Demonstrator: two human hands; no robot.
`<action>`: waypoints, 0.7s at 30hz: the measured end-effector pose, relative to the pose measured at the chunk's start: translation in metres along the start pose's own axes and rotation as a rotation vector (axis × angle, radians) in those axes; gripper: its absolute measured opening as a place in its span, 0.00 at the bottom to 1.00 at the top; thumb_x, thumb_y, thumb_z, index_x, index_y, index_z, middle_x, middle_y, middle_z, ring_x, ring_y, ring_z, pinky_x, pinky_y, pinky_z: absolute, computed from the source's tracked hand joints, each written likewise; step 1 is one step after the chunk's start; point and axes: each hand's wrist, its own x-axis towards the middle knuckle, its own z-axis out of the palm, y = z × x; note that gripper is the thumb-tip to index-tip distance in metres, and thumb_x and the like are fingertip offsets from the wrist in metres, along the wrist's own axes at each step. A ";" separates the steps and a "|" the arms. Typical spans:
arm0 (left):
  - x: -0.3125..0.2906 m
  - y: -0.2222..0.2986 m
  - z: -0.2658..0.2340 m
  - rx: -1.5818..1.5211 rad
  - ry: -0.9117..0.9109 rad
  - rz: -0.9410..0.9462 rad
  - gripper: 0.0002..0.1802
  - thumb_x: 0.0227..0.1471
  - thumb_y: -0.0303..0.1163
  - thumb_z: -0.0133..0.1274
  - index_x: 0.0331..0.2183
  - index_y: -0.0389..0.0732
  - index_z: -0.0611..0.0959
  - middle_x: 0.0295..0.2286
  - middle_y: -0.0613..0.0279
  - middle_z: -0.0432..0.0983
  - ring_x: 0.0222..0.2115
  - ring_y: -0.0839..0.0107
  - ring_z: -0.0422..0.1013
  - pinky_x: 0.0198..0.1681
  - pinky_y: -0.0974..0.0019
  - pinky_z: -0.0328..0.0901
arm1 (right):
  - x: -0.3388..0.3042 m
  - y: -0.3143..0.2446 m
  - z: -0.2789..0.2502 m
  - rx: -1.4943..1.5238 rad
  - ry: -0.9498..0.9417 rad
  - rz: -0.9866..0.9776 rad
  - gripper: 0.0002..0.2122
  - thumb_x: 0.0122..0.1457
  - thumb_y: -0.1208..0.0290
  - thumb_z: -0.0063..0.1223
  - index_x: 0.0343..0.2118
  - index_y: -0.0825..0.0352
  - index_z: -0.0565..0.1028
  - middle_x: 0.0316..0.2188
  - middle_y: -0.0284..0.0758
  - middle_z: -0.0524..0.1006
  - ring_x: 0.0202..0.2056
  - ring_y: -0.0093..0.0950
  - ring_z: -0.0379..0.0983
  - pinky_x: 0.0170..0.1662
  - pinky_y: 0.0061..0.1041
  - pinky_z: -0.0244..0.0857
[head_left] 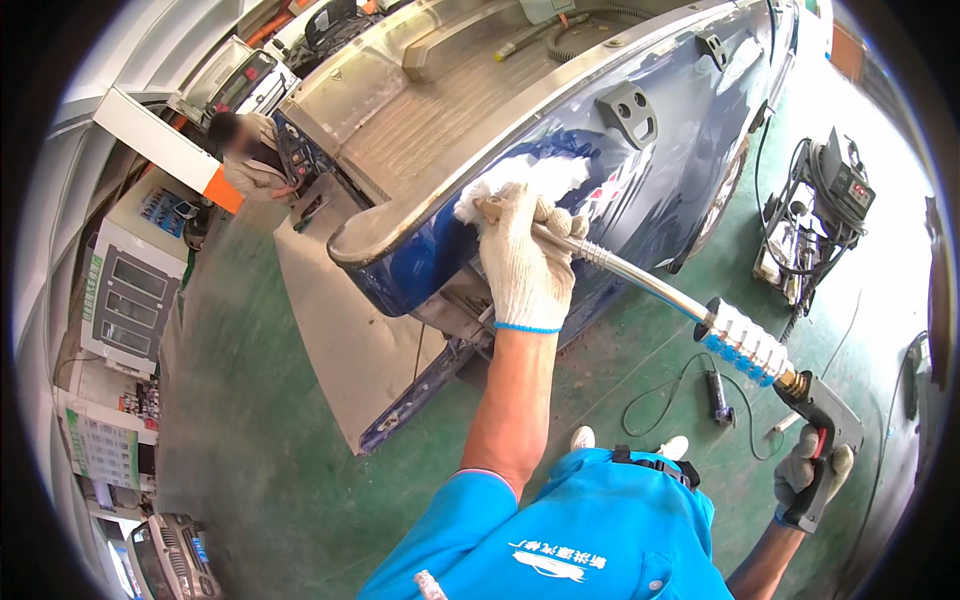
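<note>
Firstly, blue vehicle point(690, 170): pale bare patch point(560, 178) is exposed near the bed corner, probably for tool access.
Rod tool point(650, 283): held slanting between patch and lower right; tip contact can't be seen.
Left hand point(525, 255): fingers are wrapped around rod's front end, presumably for steadying.
Right hand point(808, 468): fingers are curled around black pistol grip point(845, 425) by red trigger point(821, 440), likely for control.

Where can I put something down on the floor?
The green floor looks bare at left, between the beige panel and the parked car. It's crowded at right, where a corded tool lies and a black boxy machine stands beyond the long metal tool.
</note>
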 end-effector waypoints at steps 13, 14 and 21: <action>0.001 0.003 -0.002 0.056 -0.026 0.012 0.09 0.65 0.34 0.49 0.30 0.45 0.76 0.24 0.69 0.72 0.22 0.73 0.69 0.36 0.56 0.69 | -0.003 -0.015 0.010 -0.037 -0.038 0.010 0.27 0.66 0.59 0.49 0.55 0.80 0.62 0.33 0.47 0.76 0.14 0.25 0.65 0.15 0.23 0.59; 0.001 0.004 -0.001 0.063 -0.019 0.009 0.09 0.65 0.34 0.49 0.31 0.44 0.76 0.24 0.68 0.72 0.22 0.73 0.69 0.36 0.56 0.69 | -0.004 -0.016 0.011 -0.049 -0.039 -0.001 0.27 0.66 0.59 0.49 0.55 0.81 0.62 0.33 0.47 0.76 0.14 0.25 0.65 0.14 0.22 0.59; -0.027 -0.027 -0.006 -0.118 -0.216 -0.074 0.14 0.67 0.39 0.46 0.50 0.45 0.75 0.44 0.54 0.80 0.41 0.59 0.79 0.50 0.50 0.75 | -0.006 -0.015 0.034 -0.086 -0.023 -0.082 0.28 0.68 0.58 0.46 0.56 0.83 0.61 0.34 0.50 0.76 0.14 0.25 0.67 0.11 0.22 0.58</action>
